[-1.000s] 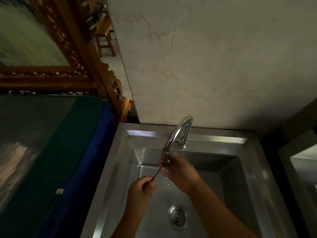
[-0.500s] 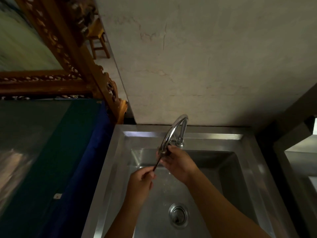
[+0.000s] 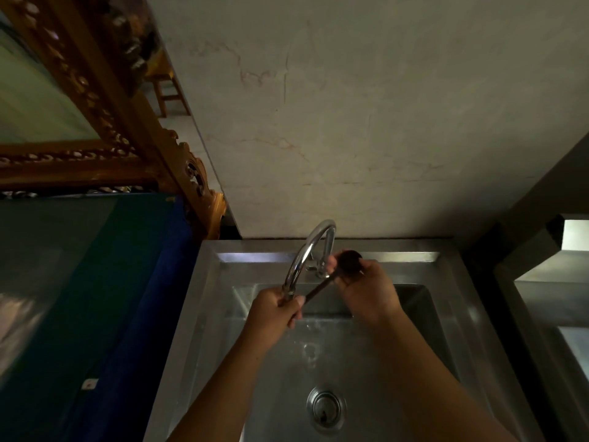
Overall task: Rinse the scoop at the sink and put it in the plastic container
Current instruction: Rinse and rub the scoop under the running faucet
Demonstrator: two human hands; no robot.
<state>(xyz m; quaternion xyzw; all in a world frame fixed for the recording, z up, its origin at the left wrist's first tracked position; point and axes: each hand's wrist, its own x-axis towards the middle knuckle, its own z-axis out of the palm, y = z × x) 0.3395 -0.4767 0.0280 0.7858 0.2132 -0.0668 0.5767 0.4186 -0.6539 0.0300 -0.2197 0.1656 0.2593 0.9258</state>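
A dark scoop with a thin dark handle is held over the steel sink. My left hand grips the end of the handle just under the spout of the curved chrome tap. My right hand holds the round bowl of the scoop beside the tap's base, raised above the back rim of the basin. Water wets the basin floor below. No plastic container is in view.
A round drain sits at the basin's near end. A blue and green cloth-covered surface lies left of the sink, with a carved wooden frame above it. A plaster wall rises behind. Another steel unit stands at the right.
Both hands lifted the scoop up and to the right. The scoop's bowl went from under the spout to beside the tap's base. The left hand rose to the spout.
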